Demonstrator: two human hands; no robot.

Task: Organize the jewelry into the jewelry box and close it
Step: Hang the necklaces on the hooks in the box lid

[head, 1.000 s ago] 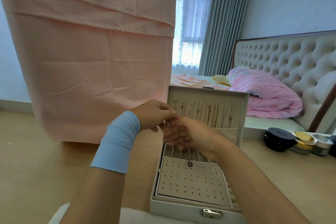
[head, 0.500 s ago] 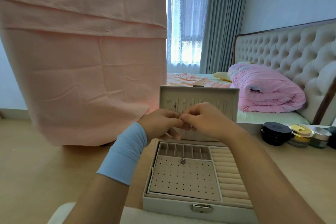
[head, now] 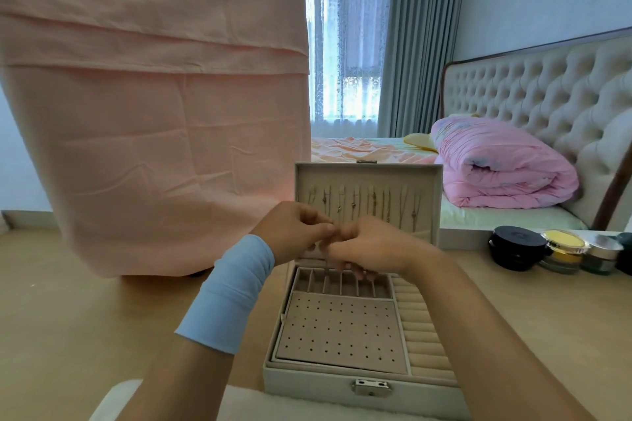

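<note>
Above the back row of small compartments (head: 342,284) of the open jewelry box (head: 307,390), which is sitting on the wooden bench (head: 102,301), the two hands are being held fingertip to fingertip. The left hand (head: 294,229), with a blue wristband (head: 232,294) behind it, and the right hand (head: 372,246) are both being held curled, with thumb and forefinger being pressed together where the hands meet.

What is being pinched is largely being hidden by the fingers. Only a thin strand, taken to be a fine chain (head: 327,267), is being seen hanging straight down from the pinch toward the compartments. Its long axis is lying vertical, and its lower end cannot be made out.

Just behind the hands the upright lid (head: 366,174) is being faced, with its row of necklaces (head: 372,205) hanging parallel to the strand. The coming move is being judged to turn on this: the lid's hooks are lying a little up and away from the pinch, and the compartments directly beneath it. Neither hand is being judged clearly nearer, since both are meeting slightly left of the box's middle. The lid is not yet being closed.
</note>
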